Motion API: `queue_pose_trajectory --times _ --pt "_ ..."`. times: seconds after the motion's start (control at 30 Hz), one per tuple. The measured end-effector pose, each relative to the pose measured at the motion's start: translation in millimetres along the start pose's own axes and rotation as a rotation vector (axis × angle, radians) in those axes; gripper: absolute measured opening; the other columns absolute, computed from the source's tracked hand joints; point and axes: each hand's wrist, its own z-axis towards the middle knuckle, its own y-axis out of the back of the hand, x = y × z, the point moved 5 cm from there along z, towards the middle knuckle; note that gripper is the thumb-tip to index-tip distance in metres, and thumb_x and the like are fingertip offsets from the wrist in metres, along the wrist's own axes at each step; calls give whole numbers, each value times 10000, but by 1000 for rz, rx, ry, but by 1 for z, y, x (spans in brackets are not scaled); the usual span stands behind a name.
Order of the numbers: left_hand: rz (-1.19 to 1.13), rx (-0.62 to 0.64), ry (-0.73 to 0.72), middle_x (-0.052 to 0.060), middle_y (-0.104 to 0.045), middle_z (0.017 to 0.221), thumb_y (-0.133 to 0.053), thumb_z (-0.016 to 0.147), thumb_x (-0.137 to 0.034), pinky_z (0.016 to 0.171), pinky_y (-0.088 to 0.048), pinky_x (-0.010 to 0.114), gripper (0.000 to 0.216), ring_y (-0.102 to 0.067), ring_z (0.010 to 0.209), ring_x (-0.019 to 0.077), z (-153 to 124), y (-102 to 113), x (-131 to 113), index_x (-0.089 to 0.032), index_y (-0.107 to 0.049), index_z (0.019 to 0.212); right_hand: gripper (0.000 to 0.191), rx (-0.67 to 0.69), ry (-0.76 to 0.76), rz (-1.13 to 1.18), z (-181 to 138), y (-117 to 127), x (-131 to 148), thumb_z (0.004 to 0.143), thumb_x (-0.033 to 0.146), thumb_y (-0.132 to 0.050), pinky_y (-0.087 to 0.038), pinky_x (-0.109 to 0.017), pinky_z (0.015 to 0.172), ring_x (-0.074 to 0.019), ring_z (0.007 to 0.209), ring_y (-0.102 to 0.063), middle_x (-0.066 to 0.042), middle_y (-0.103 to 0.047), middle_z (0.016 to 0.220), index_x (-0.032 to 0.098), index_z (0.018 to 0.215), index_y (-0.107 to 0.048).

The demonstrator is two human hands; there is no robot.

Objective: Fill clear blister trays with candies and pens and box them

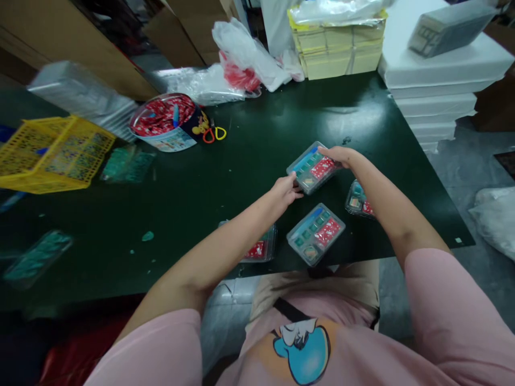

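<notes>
Between my two hands is a clear plastic box [309, 170] with a blue stick, small green squares and a red patterned packet inside. My left hand [286, 191] grips its lower left edge, thumb on top. At the upper right corner my right hand [340, 155] closes on the same box. A similar filled box [316, 234] lies just nearer to me on the table. Another one [358, 201] sits to the right, partly behind my right forearm. To the left, a further box [259, 249] is half covered by my left forearm.
On the dark green table [241, 161] stand a round tub [164, 120] of red packets, scissors [214, 134] and a yellow basket [56, 153]. Yellow paper stacks [341, 51] and plastic bags [249, 64] line the back. White foam sheets [438, 80] rise beyond the right edge.
</notes>
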Motion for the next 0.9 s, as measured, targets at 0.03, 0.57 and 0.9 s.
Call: queue_pose_trajectory --times 0.03,0.57,0.9 --pt "-31 10 -12 49 -586 793 -574 896 -292 933 -460 514 122 -638 899 233 -5 3 -6 -176 -547 924 580 -4 5 12 -10 2 6 856 679 -484 -511 -306 671 -200 724 -642 -106 -694 819 136 956 -663" --pt "-109 169 7 63 -629 878 -655 828 -220 842 -499 388 81 -604 836 187 -153 67 87 -184 -584 841 612 197 146 -154 -169 -42 -12 851 693 -471 -515 -297 795 -229 896 -661 -86 -725 991 157 1030 -705" --pt "12 65 11 40 -566 883 -645 829 -289 886 -469 473 123 -540 890 197 -132 77 105 -217 -545 831 714 23 123 -313 -169 -58 -35 870 731 -355 -489 -302 872 -280 990 -669 -111 -719 1077 150 1091 -708"
